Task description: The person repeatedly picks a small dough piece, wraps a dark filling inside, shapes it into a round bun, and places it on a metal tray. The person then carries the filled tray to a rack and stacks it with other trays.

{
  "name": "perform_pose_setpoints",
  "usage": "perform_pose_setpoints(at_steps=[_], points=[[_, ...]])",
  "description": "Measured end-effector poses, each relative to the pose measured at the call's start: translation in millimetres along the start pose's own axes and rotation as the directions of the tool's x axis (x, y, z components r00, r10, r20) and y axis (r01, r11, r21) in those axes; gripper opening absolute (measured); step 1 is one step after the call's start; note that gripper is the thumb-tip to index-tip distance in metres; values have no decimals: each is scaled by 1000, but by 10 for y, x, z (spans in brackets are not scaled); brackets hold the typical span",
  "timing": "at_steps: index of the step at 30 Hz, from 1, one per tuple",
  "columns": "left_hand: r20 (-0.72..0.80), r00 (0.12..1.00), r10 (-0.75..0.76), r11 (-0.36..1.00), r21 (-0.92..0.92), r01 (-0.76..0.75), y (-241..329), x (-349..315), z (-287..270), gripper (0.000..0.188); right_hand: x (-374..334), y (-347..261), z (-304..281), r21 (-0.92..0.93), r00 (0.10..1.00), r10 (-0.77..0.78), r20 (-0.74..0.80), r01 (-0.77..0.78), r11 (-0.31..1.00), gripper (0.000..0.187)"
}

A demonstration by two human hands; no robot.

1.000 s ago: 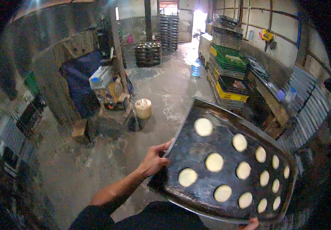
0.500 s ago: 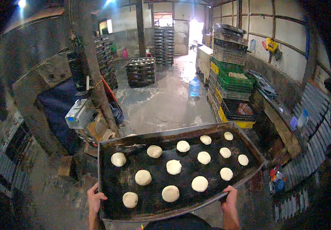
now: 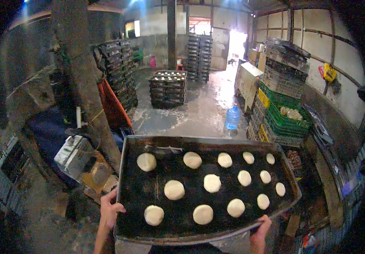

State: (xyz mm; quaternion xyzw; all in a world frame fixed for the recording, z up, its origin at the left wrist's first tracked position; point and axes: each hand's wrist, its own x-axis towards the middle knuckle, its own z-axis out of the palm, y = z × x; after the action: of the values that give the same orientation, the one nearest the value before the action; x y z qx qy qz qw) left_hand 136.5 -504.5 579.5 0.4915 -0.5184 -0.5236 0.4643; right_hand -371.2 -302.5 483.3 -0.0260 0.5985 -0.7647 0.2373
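A wide, dark metal baking tray is held out level in front of me. My left hand is closed around its left edge, the thumb lying over the rim. At the near right edge my right hand grips the rim, with most of its fingers hidden beneath. Several pale, flat dough rounds lie spaced apart in rough rows on the blackened tray bottom. Near the tray's far left edge is a thin pale streak or strip that I cannot make out.
Ahead on the floor stands a stack of trays topped with dough rounds. Taller tray stacks rise behind. A blue water jug and stacked crates stand to the right. Left are a post and a metal box.
The room's things ahead appear nearer and the view has shifted, as I have moved forward with the tray. Both hands keep their hold, and the dough rounds stay in place.
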Motion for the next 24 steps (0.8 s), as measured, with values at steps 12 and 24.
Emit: perform_pose_setpoints(at_steps=[12, 24], points=[[-202, 974, -101, 995, -7, 101, -302, 3397, 211, 66, 2147, -13, 3737, -108, 980, 119, 158, -103, 989, 15], [26, 999, 22, 1000, -9, -22, 263, 7259, 807, 79, 3810, 150, 6188, 71, 988, 151, -19, -149, 986, 15]])
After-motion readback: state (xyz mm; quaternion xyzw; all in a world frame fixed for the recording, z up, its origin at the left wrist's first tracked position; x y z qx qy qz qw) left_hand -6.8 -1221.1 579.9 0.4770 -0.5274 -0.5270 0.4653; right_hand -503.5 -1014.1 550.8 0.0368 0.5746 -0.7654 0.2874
